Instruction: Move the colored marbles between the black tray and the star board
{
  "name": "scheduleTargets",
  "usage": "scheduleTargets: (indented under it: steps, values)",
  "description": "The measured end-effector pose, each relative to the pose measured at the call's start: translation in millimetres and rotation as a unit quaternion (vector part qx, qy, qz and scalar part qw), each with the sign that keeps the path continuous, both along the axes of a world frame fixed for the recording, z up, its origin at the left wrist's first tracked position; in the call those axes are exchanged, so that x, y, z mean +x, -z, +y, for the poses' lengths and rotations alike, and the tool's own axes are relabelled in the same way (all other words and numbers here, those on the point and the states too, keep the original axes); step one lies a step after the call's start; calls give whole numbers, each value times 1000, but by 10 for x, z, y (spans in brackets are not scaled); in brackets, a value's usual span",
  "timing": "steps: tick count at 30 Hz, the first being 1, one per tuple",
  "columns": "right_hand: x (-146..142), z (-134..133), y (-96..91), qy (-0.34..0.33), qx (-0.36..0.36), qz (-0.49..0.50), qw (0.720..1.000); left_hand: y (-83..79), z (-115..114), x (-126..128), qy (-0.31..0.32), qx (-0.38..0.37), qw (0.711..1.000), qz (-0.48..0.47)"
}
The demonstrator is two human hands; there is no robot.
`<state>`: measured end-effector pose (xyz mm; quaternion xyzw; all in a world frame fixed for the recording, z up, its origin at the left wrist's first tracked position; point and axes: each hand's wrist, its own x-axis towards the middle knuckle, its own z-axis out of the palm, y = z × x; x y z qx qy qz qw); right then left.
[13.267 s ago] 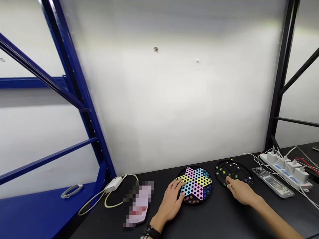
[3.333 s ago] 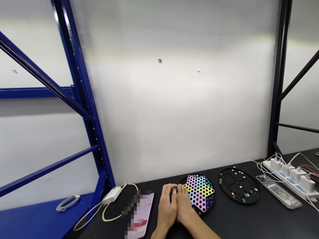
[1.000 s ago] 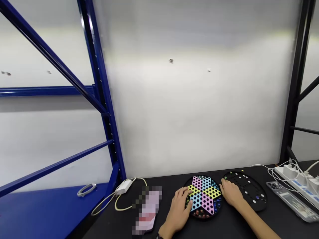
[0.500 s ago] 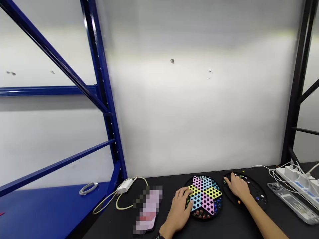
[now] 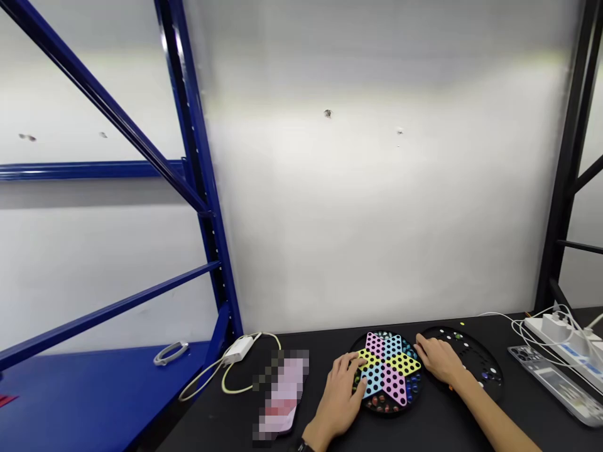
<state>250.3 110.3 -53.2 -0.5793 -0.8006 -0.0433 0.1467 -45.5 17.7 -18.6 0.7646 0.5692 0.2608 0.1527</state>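
Note:
A round Chinese checkers board (image 5: 401, 388) lies on the black table, its pink, blue and yellow star full of holes. Small marbles (image 5: 386, 402) sit in the pockets around the star, red at the front and blue at the right. My left hand (image 5: 340, 392) lies on the board's left edge, thumb and fingers apart. Between the board and a round black tray (image 5: 490, 364) is my right hand (image 5: 438, 358), over the tray's left rim. Its fingers are bent together, and whatever is in them is hidden. White, green and blue pieces are scattered in the tray.
A phone (image 5: 285, 392) lies left of my left hand, near a white adapter with a cable (image 5: 239, 350). At the right are a clear case (image 5: 556, 383) and a power strip (image 5: 565, 348) with tangled white cords. A blue rack (image 5: 198, 157) stands at the left.
My right hand has moved left from inside the black tray to its left rim, closer to the board. My left hand stays on the board's edge.

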Motion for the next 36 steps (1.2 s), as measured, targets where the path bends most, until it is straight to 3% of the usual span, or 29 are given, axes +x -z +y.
scheduleTargets:
  steps: [2, 4, 6, 8, 10, 13, 18, 23, 25, 30, 33, 36]
  values:
    - [-9, 11, 9, -5, -9, 55, 998, 5, 1, -2, 1, 1, 1000, -1]
    - [9, 50, -20, 2, -15, 200, 980, 7, 1, -2, 1, 2, 1000, 0]
    - [67, 118, -93, 37, -25, 399, 916, 6, 1, -3, -2, 0, 1000, 3]
    - [170, 200, -190, 80, -35, 532, 842, 9, 6, -6, -4, -2, 1000, 5]
    - [304, 272, -273, 107, -40, 567, 816, 18, 16, -11, -4, -2, 1000, 7]
    - [499, 323, -314, 135, -51, 540, 829, 38, 32, -20, -3, 0, 1000, 6]
    - [623, 270, -203, 189, -56, 415, 888, 38, 35, -15, -6, 4, 1000, 1]
    - [607, 243, -99, 226, -72, 220, 946, 4, 8, -6, -5, -6, 1000, 4]
    - [699, 271, -98, 241, -87, 183, 949, 3, 2, -6, -6, -10, 1000, 7]
    - [1170, 333, -137, 282, -99, 202, 933, 26, 21, 3, 1, 2, 1000, 10]
    - [1308, 298, -139, 251, -113, 186, 943, 37, 45, 11, -4, 0, 1000, 13]
    - [1213, 231, -129, 196, -130, 148, 961, 36, 51, 12, -5, -3, 1000, 11]
